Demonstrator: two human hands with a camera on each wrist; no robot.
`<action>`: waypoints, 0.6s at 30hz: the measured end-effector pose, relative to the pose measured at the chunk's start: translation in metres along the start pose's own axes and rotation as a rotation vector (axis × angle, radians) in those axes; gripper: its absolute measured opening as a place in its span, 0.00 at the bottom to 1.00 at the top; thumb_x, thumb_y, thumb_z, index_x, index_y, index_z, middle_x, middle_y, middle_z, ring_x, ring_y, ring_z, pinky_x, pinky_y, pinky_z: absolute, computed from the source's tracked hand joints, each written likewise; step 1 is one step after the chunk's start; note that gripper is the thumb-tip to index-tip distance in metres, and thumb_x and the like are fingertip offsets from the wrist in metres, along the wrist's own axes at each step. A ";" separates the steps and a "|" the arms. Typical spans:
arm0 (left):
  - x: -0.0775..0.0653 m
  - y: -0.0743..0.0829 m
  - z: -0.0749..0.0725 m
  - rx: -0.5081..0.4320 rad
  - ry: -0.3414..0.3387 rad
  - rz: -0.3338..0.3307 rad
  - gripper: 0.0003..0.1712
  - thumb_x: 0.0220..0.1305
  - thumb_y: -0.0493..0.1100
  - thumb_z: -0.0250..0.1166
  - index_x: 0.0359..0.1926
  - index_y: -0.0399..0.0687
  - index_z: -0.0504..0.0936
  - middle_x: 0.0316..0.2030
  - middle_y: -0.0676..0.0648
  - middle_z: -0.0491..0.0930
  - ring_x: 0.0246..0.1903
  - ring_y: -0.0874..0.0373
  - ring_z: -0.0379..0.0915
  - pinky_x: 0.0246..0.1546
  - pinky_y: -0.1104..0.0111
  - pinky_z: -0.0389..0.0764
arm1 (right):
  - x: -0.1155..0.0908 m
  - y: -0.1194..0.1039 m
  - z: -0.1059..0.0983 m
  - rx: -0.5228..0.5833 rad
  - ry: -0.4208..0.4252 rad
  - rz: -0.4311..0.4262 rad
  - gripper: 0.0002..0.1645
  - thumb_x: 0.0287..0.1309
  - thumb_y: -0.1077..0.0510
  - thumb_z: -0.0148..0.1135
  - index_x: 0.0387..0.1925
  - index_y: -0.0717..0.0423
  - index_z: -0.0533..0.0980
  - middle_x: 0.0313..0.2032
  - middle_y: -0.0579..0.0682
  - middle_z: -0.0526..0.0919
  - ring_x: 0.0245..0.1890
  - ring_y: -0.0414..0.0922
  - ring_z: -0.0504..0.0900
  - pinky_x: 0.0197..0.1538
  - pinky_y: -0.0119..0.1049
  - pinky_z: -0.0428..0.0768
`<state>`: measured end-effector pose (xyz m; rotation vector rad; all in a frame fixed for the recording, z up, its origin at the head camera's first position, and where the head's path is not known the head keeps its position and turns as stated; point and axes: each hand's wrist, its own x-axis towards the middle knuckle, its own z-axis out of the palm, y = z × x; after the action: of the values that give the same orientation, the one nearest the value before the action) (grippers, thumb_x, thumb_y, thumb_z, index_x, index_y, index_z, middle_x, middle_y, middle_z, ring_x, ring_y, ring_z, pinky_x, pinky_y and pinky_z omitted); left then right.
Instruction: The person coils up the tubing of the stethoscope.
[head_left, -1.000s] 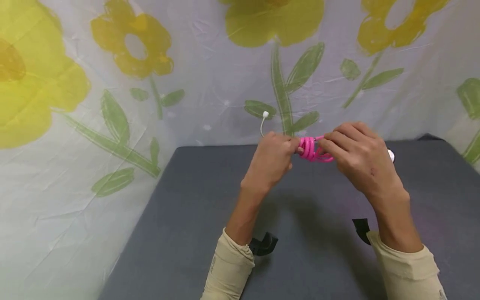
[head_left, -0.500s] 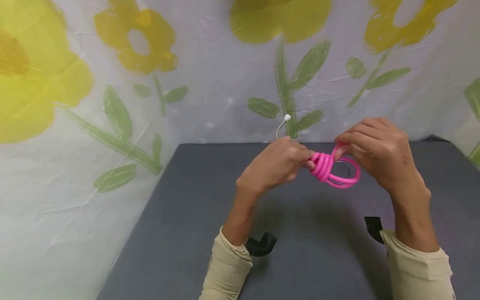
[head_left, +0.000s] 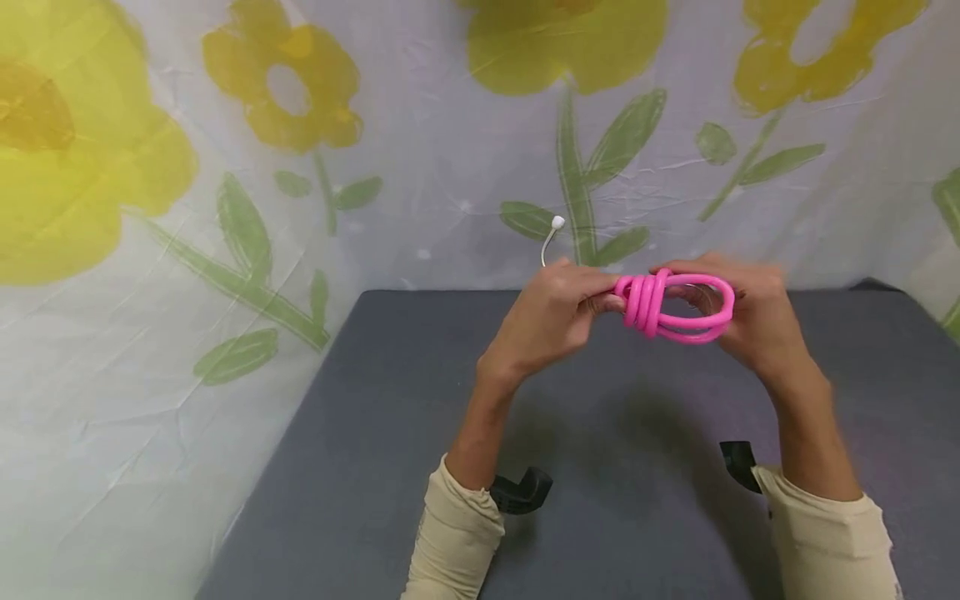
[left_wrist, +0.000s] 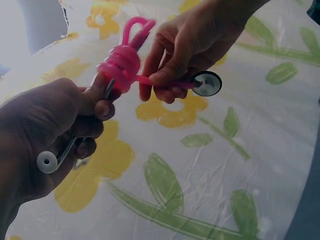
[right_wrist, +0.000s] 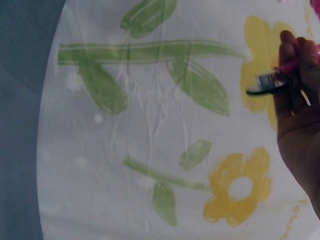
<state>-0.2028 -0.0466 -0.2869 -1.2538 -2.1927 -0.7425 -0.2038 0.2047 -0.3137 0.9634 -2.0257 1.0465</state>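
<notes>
A stethoscope with pink tubing [head_left: 643,307] is held up in the air between both hands, its tubing wound in several turns round itself with a loop to the right. My left hand [head_left: 547,310] grips the metal ear tubes at the left end of the coil; a white ear tip [head_left: 557,222] pokes up behind it and shows in the left wrist view too. Thumb and fingers of my right hand [left_wrist: 187,50] pinch the tubing end close to the round chestpiece [left_wrist: 206,83]. In the head view that chestpiece is hidden behind the right hand.
Below the hands lies a grey table [head_left: 390,467]. A white cloth backdrop [head_left: 435,167] with yellow flowers rises behind and to the left. Black curved pieces [head_left: 522,492] stick out at both sleeve cuffs.
The right hand first worked at the coil, drew tubing up at its top, and is now behind the loop. The loop has come into full view. The left hand keeps its grip, shifting slightly.
</notes>
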 end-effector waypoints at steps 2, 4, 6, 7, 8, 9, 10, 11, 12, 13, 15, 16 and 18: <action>0.000 0.000 0.000 0.001 0.050 -0.040 0.09 0.69 0.41 0.69 0.42 0.39 0.89 0.31 0.47 0.89 0.28 0.59 0.75 0.39 0.69 0.69 | -0.001 -0.006 0.003 -0.019 -0.020 0.057 0.17 0.54 0.74 0.73 0.47 0.70 0.86 0.41 0.54 0.93 0.42 0.16 0.81 0.46 0.13 0.76; 0.000 0.000 0.001 0.000 0.102 -0.088 0.08 0.69 0.40 0.69 0.40 0.38 0.89 0.28 0.46 0.87 0.25 0.58 0.72 0.37 0.69 0.67 | 0.000 -0.013 0.006 -0.024 -0.054 0.105 0.25 0.47 0.83 0.70 0.49 0.70 0.85 0.37 0.63 0.91 0.37 0.16 0.81 0.40 0.14 0.75; -0.001 0.000 0.003 0.022 0.162 -0.141 0.08 0.69 0.39 0.69 0.42 0.38 0.90 0.29 0.46 0.88 0.26 0.58 0.76 0.37 0.68 0.70 | 0.001 -0.018 0.009 0.000 -0.098 0.141 0.23 0.51 0.81 0.70 0.51 0.69 0.84 0.38 0.64 0.91 0.35 0.20 0.83 0.41 0.15 0.77; -0.001 -0.001 0.004 0.039 0.189 -0.162 0.08 0.69 0.39 0.69 0.42 0.38 0.90 0.29 0.45 0.88 0.26 0.58 0.77 0.37 0.67 0.71 | 0.002 -0.021 0.010 0.019 -0.120 0.161 0.22 0.54 0.79 0.70 0.52 0.68 0.84 0.38 0.63 0.92 0.35 0.22 0.84 0.42 0.16 0.78; -0.001 -0.001 0.005 0.062 0.214 -0.179 0.08 0.69 0.40 0.69 0.41 0.38 0.90 0.28 0.45 0.88 0.26 0.57 0.79 0.37 0.65 0.73 | 0.003 -0.023 0.012 0.054 -0.142 0.187 0.23 0.56 0.76 0.70 0.54 0.67 0.82 0.39 0.60 0.92 0.36 0.25 0.86 0.43 0.18 0.80; 0.000 -0.001 0.007 0.098 0.236 -0.195 0.09 0.69 0.41 0.69 0.41 0.39 0.90 0.28 0.45 0.88 0.27 0.56 0.81 0.38 0.65 0.75 | 0.004 -0.026 0.013 0.082 -0.160 0.222 0.25 0.57 0.74 0.71 0.57 0.67 0.80 0.40 0.56 0.93 0.36 0.26 0.88 0.43 0.19 0.81; 0.000 -0.001 0.008 0.140 0.259 -0.207 0.09 0.70 0.41 0.68 0.39 0.39 0.90 0.27 0.46 0.88 0.27 0.55 0.82 0.38 0.64 0.76 | 0.005 -0.028 0.013 0.120 -0.171 0.261 0.26 0.59 0.72 0.71 0.59 0.65 0.76 0.40 0.50 0.93 0.38 0.28 0.89 0.46 0.19 0.82; 0.001 -0.002 0.010 0.178 0.280 -0.216 0.09 0.70 0.42 0.68 0.38 0.40 0.89 0.27 0.46 0.88 0.28 0.55 0.82 0.38 0.63 0.76 | 0.006 -0.030 0.014 0.152 -0.175 0.297 0.29 0.60 0.71 0.71 0.61 0.63 0.72 0.41 0.45 0.93 0.39 0.29 0.90 0.46 0.20 0.83; 0.002 -0.002 0.011 0.218 0.297 -0.222 0.10 0.71 0.43 0.67 0.36 0.40 0.89 0.25 0.46 0.86 0.28 0.55 0.82 0.37 0.63 0.75 | 0.007 -0.033 0.014 0.194 -0.175 0.333 0.32 0.61 0.71 0.71 0.63 0.60 0.67 0.42 0.40 0.93 0.40 0.30 0.90 0.46 0.21 0.83; 0.003 -0.002 0.013 0.263 0.311 -0.227 0.11 0.71 0.44 0.67 0.35 0.41 0.88 0.23 0.46 0.85 0.27 0.55 0.81 0.35 0.64 0.74 | 0.007 -0.035 0.014 0.232 -0.174 0.364 0.36 0.61 0.70 0.71 0.64 0.57 0.62 0.43 0.35 0.92 0.41 0.31 0.91 0.46 0.22 0.84; 0.004 -0.002 0.016 0.341 0.337 -0.237 0.14 0.72 0.45 0.66 0.31 0.42 0.86 0.20 0.47 0.80 0.24 0.55 0.77 0.33 0.65 0.71 | 0.009 -0.040 0.015 0.294 -0.167 0.412 0.41 0.61 0.71 0.70 0.63 0.52 0.54 0.45 0.32 0.90 0.41 0.32 0.91 0.48 0.23 0.85; 0.005 -0.002 0.017 0.372 0.350 -0.239 0.14 0.72 0.46 0.66 0.30 0.43 0.85 0.19 0.47 0.79 0.22 0.55 0.75 0.32 0.65 0.70 | 0.009 -0.043 0.015 0.324 -0.162 0.427 0.43 0.61 0.72 0.69 0.65 0.51 0.52 0.46 0.36 0.90 0.41 0.33 0.92 0.47 0.24 0.85; 0.006 -0.002 0.019 0.439 0.365 -0.240 0.14 0.72 0.46 0.66 0.30 0.45 0.84 0.18 0.48 0.78 0.22 0.56 0.74 0.32 0.66 0.69 | 0.011 -0.050 0.016 0.327 -0.149 0.443 0.45 0.62 0.74 0.67 0.68 0.52 0.49 0.49 0.48 0.90 0.41 0.33 0.91 0.47 0.23 0.85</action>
<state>-0.2100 -0.0311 -0.2975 -0.5934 -2.0653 -0.4901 -0.1716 0.1669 -0.2941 0.7813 -2.2982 1.6236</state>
